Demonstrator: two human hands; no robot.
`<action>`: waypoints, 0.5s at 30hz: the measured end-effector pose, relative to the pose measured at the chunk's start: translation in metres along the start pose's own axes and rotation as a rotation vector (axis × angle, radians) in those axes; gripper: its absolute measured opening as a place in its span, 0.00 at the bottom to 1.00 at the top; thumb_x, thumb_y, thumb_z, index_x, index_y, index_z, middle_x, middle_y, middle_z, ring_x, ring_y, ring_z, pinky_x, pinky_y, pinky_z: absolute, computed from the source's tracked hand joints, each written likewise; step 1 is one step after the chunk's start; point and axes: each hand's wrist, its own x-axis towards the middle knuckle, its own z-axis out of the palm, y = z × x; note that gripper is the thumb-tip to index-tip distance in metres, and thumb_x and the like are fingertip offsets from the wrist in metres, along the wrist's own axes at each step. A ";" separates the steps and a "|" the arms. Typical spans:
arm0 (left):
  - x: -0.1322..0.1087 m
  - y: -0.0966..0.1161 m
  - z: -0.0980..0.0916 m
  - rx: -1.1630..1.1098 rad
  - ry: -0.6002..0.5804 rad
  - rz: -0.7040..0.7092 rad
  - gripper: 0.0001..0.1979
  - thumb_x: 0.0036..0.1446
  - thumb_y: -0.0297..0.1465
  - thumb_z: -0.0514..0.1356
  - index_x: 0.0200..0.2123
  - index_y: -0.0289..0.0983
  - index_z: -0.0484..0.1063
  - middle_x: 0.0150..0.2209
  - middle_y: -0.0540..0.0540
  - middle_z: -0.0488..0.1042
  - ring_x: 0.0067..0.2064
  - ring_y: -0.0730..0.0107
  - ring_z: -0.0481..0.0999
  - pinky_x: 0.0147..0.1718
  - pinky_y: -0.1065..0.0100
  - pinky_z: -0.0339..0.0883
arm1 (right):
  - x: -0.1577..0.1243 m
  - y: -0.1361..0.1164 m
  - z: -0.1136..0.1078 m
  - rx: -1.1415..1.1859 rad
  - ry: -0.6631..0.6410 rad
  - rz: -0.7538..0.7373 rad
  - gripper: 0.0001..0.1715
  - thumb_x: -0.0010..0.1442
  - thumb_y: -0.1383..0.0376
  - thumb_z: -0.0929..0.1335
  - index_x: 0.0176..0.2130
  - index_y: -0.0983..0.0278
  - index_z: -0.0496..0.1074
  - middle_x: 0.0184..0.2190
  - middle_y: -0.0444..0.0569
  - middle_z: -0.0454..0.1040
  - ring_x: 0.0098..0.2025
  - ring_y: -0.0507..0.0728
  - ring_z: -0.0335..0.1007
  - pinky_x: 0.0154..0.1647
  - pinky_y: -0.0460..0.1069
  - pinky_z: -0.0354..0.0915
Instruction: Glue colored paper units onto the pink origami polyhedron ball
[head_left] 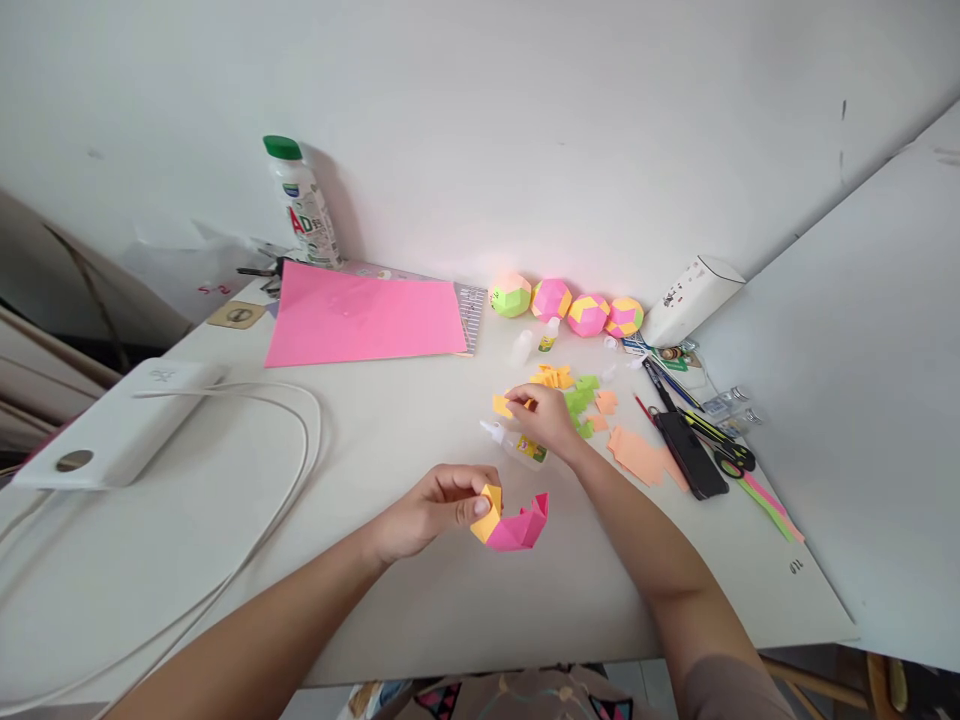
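Note:
My left hand (pixel 431 510) is closed on a partly built folded-paper piece (pixel 514 522), pink with a yellow unit at its left end, held just above the white table (pixel 390 590). My right hand (pixel 544 415) reaches further back and pinches a small yellow folded paper unit (pixel 502 405). Under that hand lies a small glue bottle (pixel 517 445) on its side. Just beyond are loose yellow units (pixel 553 377), green units (pixel 580 400) and orange units (pixel 637 455).
Several finished paper balls (pixel 566 305) line the wall. A pink sheet (pixel 367 315) lies at back left beside a green-capped bottle (pixel 300 200). A white box (pixel 120 420) with cable (pixel 300 440) is on the left. Scissors (pixel 731 455), pens and a black case (pixel 690 450) lie right.

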 end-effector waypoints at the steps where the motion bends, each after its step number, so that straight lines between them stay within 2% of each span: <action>1: 0.000 0.001 0.001 -0.002 0.011 0.007 0.12 0.56 0.36 0.61 0.26 0.33 0.72 0.30 0.48 0.65 0.32 0.72 0.65 0.31 0.69 0.57 | -0.005 -0.006 -0.008 0.032 0.007 -0.007 0.05 0.55 0.68 0.67 0.33 0.65 0.74 0.32 0.48 0.77 0.32 0.52 0.70 0.34 0.48 0.65; 4: 0.000 0.004 0.002 0.029 0.074 0.056 0.13 0.56 0.37 0.61 0.26 0.34 0.72 0.32 0.47 0.66 0.32 0.72 0.65 0.33 0.68 0.59 | -0.029 -0.026 -0.033 0.300 -0.124 -0.045 0.08 0.55 0.62 0.69 0.36 0.63 0.74 0.33 0.47 0.76 0.32 0.53 0.71 0.33 0.48 0.67; 7: 0.000 0.006 0.002 0.131 0.137 0.152 0.11 0.58 0.35 0.59 0.27 0.35 0.73 0.37 0.44 0.67 0.38 0.68 0.67 0.37 0.66 0.63 | -0.052 -0.039 -0.046 0.323 -0.167 -0.073 0.04 0.56 0.65 0.69 0.34 0.62 0.74 0.31 0.47 0.76 0.34 0.53 0.71 0.34 0.49 0.67; 11: 0.001 0.006 0.004 0.265 0.115 0.284 0.09 0.61 0.30 0.57 0.29 0.37 0.74 0.43 0.41 0.70 0.51 0.59 0.66 0.50 0.57 0.61 | -0.061 -0.042 -0.042 0.244 -0.193 -0.158 0.05 0.56 0.68 0.67 0.34 0.62 0.74 0.32 0.48 0.75 0.34 0.54 0.71 0.36 0.50 0.67; 15: 0.001 0.005 0.007 0.300 0.110 0.297 0.10 0.62 0.28 0.55 0.30 0.37 0.74 0.45 0.41 0.70 0.51 0.59 0.69 0.51 0.56 0.62 | -0.059 -0.040 -0.038 0.256 -0.281 -0.159 0.07 0.56 0.69 0.67 0.36 0.61 0.75 0.32 0.48 0.75 0.33 0.53 0.70 0.34 0.49 0.67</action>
